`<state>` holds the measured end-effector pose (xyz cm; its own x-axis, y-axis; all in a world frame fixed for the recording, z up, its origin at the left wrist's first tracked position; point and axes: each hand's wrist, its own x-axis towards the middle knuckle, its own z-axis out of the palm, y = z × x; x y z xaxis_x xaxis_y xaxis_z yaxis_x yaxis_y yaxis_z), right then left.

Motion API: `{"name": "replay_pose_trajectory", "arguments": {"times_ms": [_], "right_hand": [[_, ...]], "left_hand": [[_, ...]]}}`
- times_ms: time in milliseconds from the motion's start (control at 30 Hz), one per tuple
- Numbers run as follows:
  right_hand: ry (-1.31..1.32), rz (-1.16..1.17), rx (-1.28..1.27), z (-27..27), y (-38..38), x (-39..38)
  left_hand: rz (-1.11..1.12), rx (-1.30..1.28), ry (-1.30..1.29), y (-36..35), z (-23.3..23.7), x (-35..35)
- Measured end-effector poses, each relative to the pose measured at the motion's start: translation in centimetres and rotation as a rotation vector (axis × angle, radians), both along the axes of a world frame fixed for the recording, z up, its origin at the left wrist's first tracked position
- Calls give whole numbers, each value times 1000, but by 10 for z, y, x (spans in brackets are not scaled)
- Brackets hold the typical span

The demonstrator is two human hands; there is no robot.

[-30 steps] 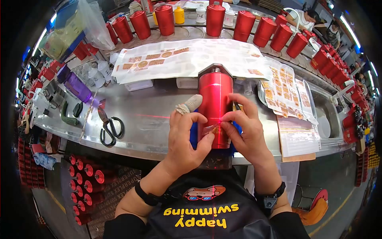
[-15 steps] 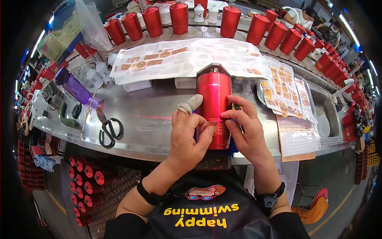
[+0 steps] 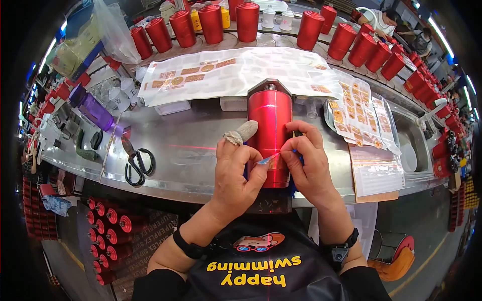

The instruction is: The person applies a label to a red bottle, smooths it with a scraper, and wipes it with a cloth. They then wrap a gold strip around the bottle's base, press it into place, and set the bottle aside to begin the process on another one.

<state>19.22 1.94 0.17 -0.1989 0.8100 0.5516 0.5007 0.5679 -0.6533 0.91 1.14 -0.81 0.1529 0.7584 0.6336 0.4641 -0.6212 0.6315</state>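
Observation:
A shiny red metal canister [image 3: 270, 118] lies in a dark holder at the bench's front edge, with a red laser line along it. Above its lower part, a small clear film [image 3: 266, 159] catches a bluish glint. My left hand [image 3: 238, 170] pinches the film's left end between thumb and index finger; a whitish cover wraps another finger, which rests along the canister's left side. My right hand [image 3: 309, 163] is closed in a pinch at the film's other end. A dark, thin tool, partly hidden, sits between its fingers.
Printed transfer sheets [image 3: 196, 75] lie behind the canister, with more gold decal sheets [image 3: 356, 110] to the right. Black-handled scissors [image 3: 135, 160] and a purple bottle [image 3: 93, 108] are at left. Red canisters [image 3: 248, 22] line a curved conveyor. A co-worker [image 3: 384, 25] is at back right.
The film between my hands has lifted and now shows a bluish glint. My right thumb and index finger have closed together near it. Canisters on the conveyor have shifted right.

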Motion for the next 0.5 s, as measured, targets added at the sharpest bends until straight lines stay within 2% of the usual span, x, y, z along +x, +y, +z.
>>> {"name": "replay_pose_trajectory", "arguments": {"times_ms": [233,500], "right_hand": [[100,-5,-55,-3,8,-4],[48,-7,-58,0,9,-6]], "left_hand": [[-2,6,-8,9,-2,-5],[-5,-50,-56,10,-1,-8]]}}
